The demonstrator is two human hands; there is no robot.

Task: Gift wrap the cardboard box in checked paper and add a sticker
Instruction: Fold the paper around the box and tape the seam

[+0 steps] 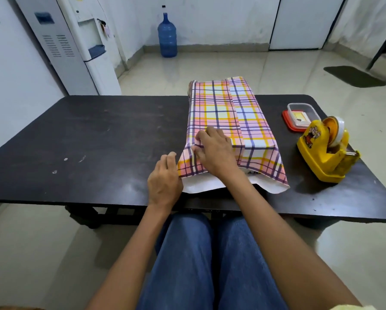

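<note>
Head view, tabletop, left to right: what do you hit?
left hand → checked paper → tape dispenser. The right hand lies on the paper, so it is left out.

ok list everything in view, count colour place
table: 1, dark brown, centre
checked paper: 1, pink, yellow, purple, wrapped parcel mid-table, near end open
tape dispenser: 1, yellow, table's right side
container: 1, clear on a red lid, behind the dispenser
water bottle: 1, blue, floor by far wall
water dispenser: 1, white, far left
mat: 1, dark, floor far right
left hand: 1, touches paper's near left edge
right hand: 1, presses on paper's near left corner
</note>
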